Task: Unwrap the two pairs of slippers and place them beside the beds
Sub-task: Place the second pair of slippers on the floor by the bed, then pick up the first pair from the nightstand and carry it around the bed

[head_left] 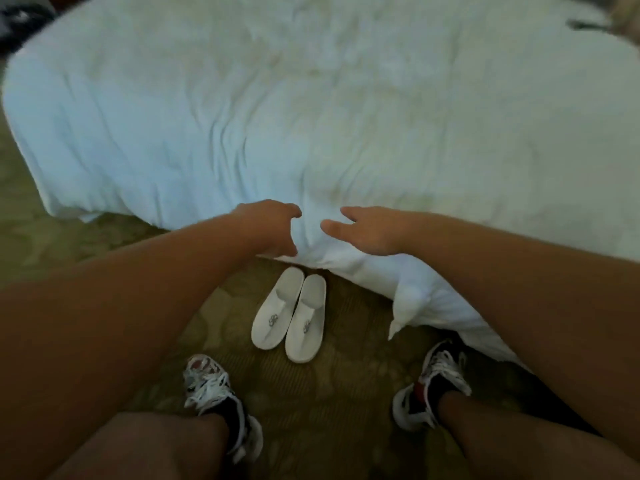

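A pair of white slippers (289, 315) lies side by side on the carpet, right at the edge of the bed (311, 116), each with a small grey emblem on its strap. My left hand (268, 226) hovers above them with loosely curled fingers and holds nothing. My right hand (367, 230) is stretched out beside it over the hanging duvet edge, fingers relaxed and empty. Both hands are well above the slippers and apart from them. No second pair and no wrapping shows.
The white duvet fills the upper view and droops to the floor at the right (433, 299). My two feet in black-and-white trainers, left (218, 403) and right (433, 386), stand on the patterned green carpet (322, 410) on either side of the slippers.
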A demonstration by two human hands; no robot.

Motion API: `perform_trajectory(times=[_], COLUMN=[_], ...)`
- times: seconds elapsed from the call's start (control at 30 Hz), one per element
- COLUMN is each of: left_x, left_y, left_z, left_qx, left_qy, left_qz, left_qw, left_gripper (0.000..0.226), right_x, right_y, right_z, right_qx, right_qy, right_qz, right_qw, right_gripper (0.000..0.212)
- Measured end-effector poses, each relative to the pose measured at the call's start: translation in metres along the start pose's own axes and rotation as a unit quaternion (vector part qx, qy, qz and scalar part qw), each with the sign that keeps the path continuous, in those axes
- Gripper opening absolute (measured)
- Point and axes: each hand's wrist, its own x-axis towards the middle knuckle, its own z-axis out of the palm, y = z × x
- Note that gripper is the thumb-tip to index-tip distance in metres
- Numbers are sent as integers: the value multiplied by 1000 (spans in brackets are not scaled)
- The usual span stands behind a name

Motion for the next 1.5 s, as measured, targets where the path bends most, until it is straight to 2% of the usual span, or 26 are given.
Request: perform_trajectory(times=[0.13, 0.27, 0.47, 0.57, 0.77, 1.0, 1.37, 1.5], left_x=[-67, -125, -197, -228, -265, -284, -285, -278], left_y=[40, 78, 141, 179, 252, 339, 432, 455], left_z=[-63, -114, -160, -171, -175, -175, -159, -139], left_qx=[-27, -11, -12, -47, -123, -136, -131, -118], left_qy=[77, 129, 191, 223, 249, 260, 241, 216], left_qz=[19, 31, 54, 83, 139, 207, 302, 330], left_qw=[996, 991, 980, 970, 950, 933, 913, 911], left_gripper=[78, 72, 67, 64, 56, 50, 44, 44], right_x=[-85, -161, -269, -322, -417, -497, -556, -567], right_y=[1, 4, 16, 33, 80, 131, 203, 238], right_z=[-40, -64, -85, -87, -84, -75, -52, -43], right_qx=[62, 71, 99, 127, 158, 175, 219, 265], right_qy=[76, 137, 233, 276, 370, 443, 483, 498], right_qz=[1, -10, -23, -25, -5, 50, 104, 128], right_qw=[995, 988, 967, 952, 915, 878, 841, 816], right_gripper=[95, 96, 92, 92, 87, 81, 79, 76])
